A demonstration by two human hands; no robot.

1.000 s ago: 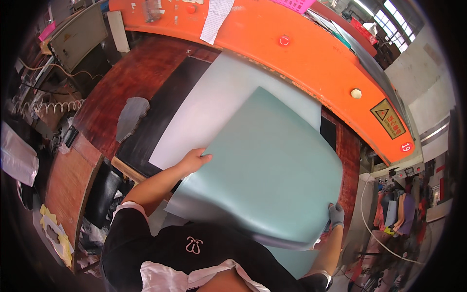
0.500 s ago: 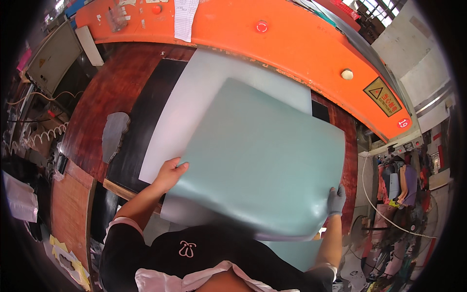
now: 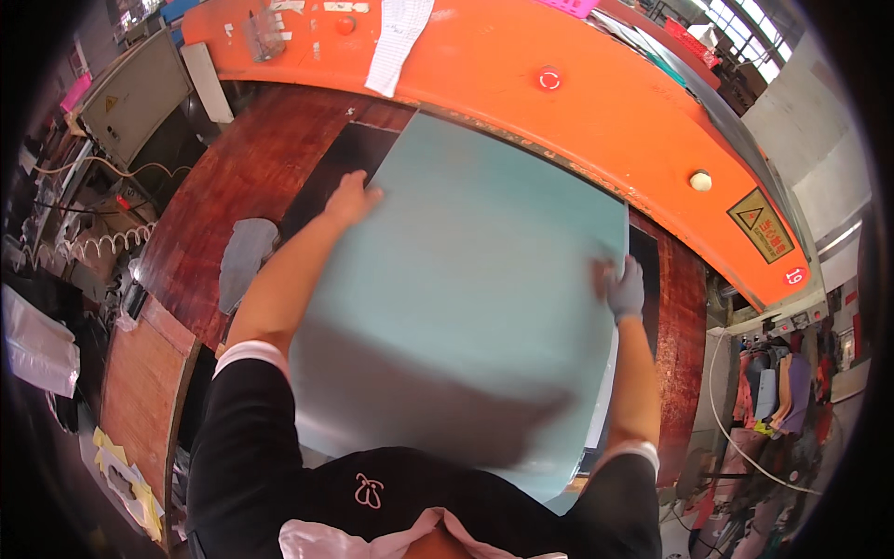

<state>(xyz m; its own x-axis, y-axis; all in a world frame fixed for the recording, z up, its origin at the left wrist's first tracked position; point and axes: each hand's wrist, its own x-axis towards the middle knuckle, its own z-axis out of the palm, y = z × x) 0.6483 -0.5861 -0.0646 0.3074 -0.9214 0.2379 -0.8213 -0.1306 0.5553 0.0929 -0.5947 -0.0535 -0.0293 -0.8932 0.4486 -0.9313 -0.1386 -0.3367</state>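
A large pale green, glossy flexible sheet spreads in front of me, reaching from the orange machine beam almost to my chest. My bare left hand grips its left edge, thumb on top. On the opposite edge my right hand, in a grey glove, is closed round the side, its fingertips smeared by motion. Beneath the sheet lie a black board and a whitish sheet, of which only a strip shows at the right. A dark shadow covers the sheet's near half.
An orange machine beam with a red button crosses the far side. The reddish-brown table extends left and right. A grey flat piece with a wavy edge lies at left. A wooden board stands nearer, and coloured pieces hang at right.
Both hands have moved away from me toward the beam, carrying the green sheet forward and slightly left. It now covers most of the whitish sheet that showed before.
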